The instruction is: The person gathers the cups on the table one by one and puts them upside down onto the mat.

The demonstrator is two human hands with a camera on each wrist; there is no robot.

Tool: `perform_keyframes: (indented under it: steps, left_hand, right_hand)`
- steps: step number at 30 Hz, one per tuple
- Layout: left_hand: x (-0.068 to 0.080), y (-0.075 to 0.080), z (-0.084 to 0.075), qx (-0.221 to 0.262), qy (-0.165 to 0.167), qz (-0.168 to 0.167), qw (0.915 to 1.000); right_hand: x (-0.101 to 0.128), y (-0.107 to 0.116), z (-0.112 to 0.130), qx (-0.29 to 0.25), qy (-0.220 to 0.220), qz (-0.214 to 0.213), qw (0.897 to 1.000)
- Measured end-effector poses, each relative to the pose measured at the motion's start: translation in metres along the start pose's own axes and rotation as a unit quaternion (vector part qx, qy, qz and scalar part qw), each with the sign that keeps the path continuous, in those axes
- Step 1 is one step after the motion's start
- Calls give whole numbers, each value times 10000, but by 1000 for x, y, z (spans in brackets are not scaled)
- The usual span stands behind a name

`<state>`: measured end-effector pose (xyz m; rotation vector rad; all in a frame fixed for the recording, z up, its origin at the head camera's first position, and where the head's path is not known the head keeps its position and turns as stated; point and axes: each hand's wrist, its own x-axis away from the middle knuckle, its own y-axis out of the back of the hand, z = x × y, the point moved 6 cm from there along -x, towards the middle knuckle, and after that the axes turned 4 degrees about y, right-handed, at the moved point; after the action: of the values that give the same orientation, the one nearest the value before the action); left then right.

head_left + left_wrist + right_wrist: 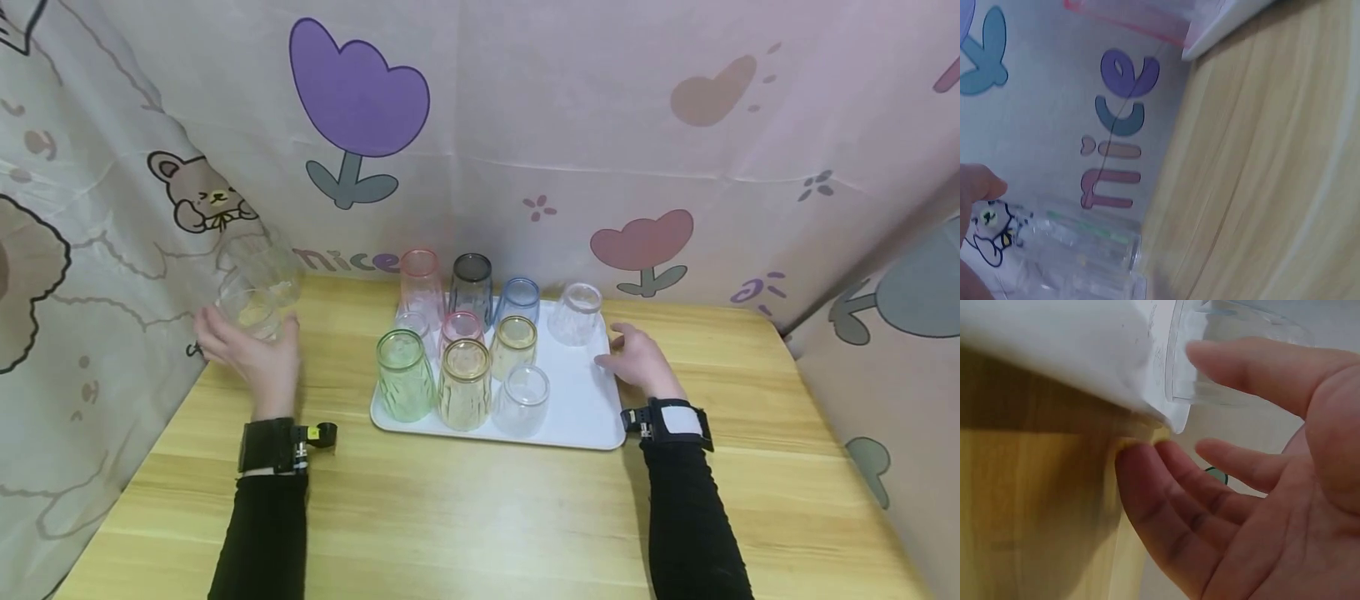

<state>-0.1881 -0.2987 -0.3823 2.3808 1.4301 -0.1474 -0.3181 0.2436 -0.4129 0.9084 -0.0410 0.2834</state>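
Ten upturned cups (465,379) on tray (581,417), left hand (251,354) holding clear stack (258,287)

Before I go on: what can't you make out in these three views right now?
- Clear cups in the left hand: how many are stacked is unclear; head view blurred, left wrist view cuts them off.
- Small clear cup on the tray: mostly hidden behind the green cup, head view.
- Right hand: tray contact uncertain.
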Motion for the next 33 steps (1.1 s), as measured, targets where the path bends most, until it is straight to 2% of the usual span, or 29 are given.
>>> perform_keyframes:
  steps: [5, 9, 12, 16, 21, 27, 33]
  left_hand:
    - [-18, 2, 13, 35, 794, 64, 9968]
    - [-25, 4, 20, 322, 1134, 52, 9930]
    - [-26, 4, 25, 749, 1472, 166, 9861]
    - [-28, 2, 31, 1020, 1872, 378, 9763]
    - [-29, 0, 36, 930, 2049, 532, 9729]
    - [-31, -1, 37, 690, 1918, 438, 9780]
    - [-32, -2, 40, 854, 2003, 413, 9751]
  right_hand:
    - [1, -2, -2, 104, -169, 128, 9997]
    - [-1, -4, -4, 309, -230, 161, 9991]
    - [-1, -5, -7, 320, -283, 166, 9990]
    - [0, -7, -9, 249, -313, 143, 9991]
    - [3, -5, -8, 179, -305, 163, 9992]
    - [5, -3, -6, 200, -364, 170, 9990]
    - [5, -6, -6, 251, -375, 172, 9988]
